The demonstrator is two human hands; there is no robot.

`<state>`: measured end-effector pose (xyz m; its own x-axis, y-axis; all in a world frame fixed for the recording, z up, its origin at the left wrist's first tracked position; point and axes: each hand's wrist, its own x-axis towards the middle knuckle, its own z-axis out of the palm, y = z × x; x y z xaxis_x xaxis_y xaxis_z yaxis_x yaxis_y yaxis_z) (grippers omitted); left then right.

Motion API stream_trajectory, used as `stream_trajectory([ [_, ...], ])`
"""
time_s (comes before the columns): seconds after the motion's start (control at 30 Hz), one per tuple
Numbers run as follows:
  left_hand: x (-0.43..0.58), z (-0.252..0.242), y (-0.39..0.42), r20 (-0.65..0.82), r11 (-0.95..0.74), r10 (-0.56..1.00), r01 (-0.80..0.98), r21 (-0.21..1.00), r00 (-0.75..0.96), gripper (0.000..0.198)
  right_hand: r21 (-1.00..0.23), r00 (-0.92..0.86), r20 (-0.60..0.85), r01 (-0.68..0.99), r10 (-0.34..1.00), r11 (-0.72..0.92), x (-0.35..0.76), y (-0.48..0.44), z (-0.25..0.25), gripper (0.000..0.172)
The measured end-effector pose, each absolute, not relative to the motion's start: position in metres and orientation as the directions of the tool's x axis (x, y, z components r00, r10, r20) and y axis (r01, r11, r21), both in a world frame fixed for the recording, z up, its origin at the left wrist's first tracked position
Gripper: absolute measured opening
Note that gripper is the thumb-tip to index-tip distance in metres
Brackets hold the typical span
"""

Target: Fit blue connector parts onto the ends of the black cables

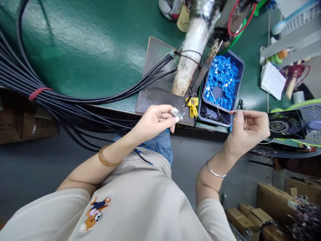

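My left hand [160,120] is closed, its thumb and fingers pinching a small whitish, partly clear piece [178,114] with a touch of blue. It hovers by the table's front edge, over the end of a dark board [160,90]. To the right, my right hand [247,129] is closed in a pinch near the front corner of a grey-blue tray [241,72]. What its fingertips grip is too small to make out. Many small blue pieces [222,78] fill the tray, and small black parts [213,113] lie in a compartment in front. A yellow clip-like tool [192,106] lies between the hands.
A thick bundle of black cables [82,100], tied with a red band [40,93], runs along the table's left side. A wrapped cylinder [192,57] and long metal scissors-like blades [204,72] jut over the board. A black fan [286,125] stands right; cardboard boxes [273,201] sit below.
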<state>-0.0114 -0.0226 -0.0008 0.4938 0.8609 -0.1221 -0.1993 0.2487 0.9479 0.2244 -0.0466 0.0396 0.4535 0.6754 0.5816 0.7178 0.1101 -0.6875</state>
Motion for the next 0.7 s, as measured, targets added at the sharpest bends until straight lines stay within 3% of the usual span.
stream_trajectory([
  [0.1, -0.011, -0.003, -0.024, -0.146, 0.267, 0.877, -0.212, 0.94, 0.457, 0.007, -0.818, 0.479, 0.502, 0.533, 0.72, 0.216, 0.194, -0.059, 0.037, 0.008],
  [0.2, -0.01, -0.004, -0.024, -0.144, 0.255, 0.882, -0.197, 0.947, 0.45, 0.01, -0.9, 0.392, 0.343, 0.397, 0.854, 0.18, 0.171, -0.068, 0.027, 0.005],
  [0.4, -0.011, -0.004, -0.023, -0.077, 0.169, 0.875, -0.153, 0.974, 0.479, 0.014, -0.947, 0.27, 0.158, 0.315, 0.95, 0.068, 0.156, -0.066, 0.002, 0.006],
  [0.57, -0.015, 0.004, -0.019, -0.082, 0.157, 0.829, -0.089, 0.984, 0.553, 0.033, -0.967, 0.169, 0.093, 0.249, 0.981, 0.049, 0.159, -0.063, -0.006, 0.011],
  [0.7, -0.016, 0.006, -0.018, -0.081, 0.15, 0.804, -0.069, 0.986, 0.589, 0.032, -0.97, 0.124, 0.051, 0.24, 0.991, 0.02, 0.161, -0.063, -0.007, 0.015],
])
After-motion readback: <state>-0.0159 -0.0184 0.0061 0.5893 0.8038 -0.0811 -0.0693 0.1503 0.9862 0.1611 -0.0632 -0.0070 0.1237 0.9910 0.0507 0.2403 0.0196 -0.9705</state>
